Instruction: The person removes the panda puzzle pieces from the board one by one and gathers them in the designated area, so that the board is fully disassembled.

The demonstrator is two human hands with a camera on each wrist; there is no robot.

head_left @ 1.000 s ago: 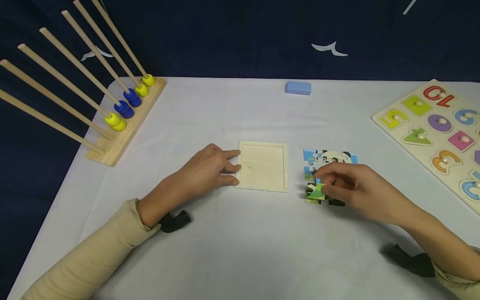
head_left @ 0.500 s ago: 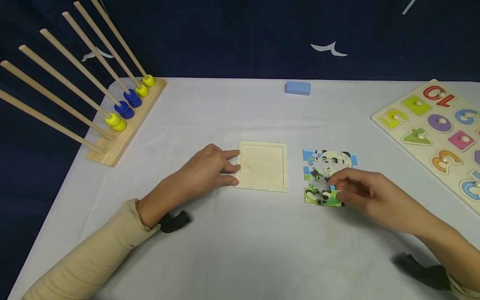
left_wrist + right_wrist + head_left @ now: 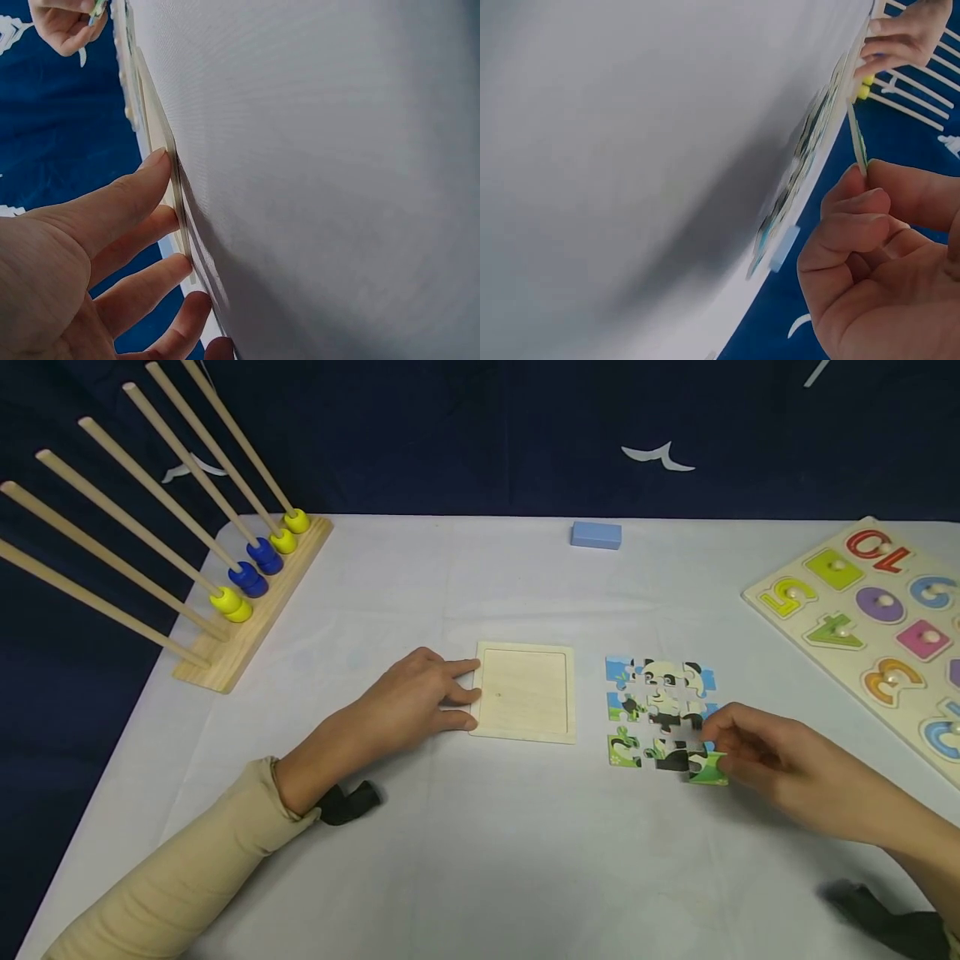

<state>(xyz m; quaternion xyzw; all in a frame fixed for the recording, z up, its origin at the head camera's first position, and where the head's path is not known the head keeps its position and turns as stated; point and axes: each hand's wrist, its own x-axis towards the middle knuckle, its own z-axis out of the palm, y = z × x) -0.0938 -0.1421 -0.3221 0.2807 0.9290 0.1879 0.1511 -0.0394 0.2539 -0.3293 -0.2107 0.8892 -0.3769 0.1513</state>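
Observation:
In the head view my left hand [image 3: 412, 697] touches the left edge of a square wooden puzzle tray [image 3: 525, 693] with spread, mostly straight fingertips. The tray has a raised rim and nothing inside it. To its right lie panda jigsaw pieces [image 3: 663, 677], laid close together on the cloth in a rough square. My right hand [image 3: 802, 768] pinches a green-and-black puzzle piece [image 3: 707, 768] between thumb and index finger, over the near right corner of that square. The right wrist view shows this held piece [image 3: 858, 139] edge-on, raised above the white cloth.
A wooden bead abacus [image 3: 262, 610] with upright rods stands at the left. A blue block [image 3: 596, 536] lies near the far edge. On the right is a knobbed number-and-shape board [image 3: 847, 593]. A dark blue cloth [image 3: 450, 435] hangs behind the table.
My right hand has moved right with the pinched puzzle piece, from the left side of the panda pieces to their near right corner, uncovering more of them. The left hand and the tray stay put.

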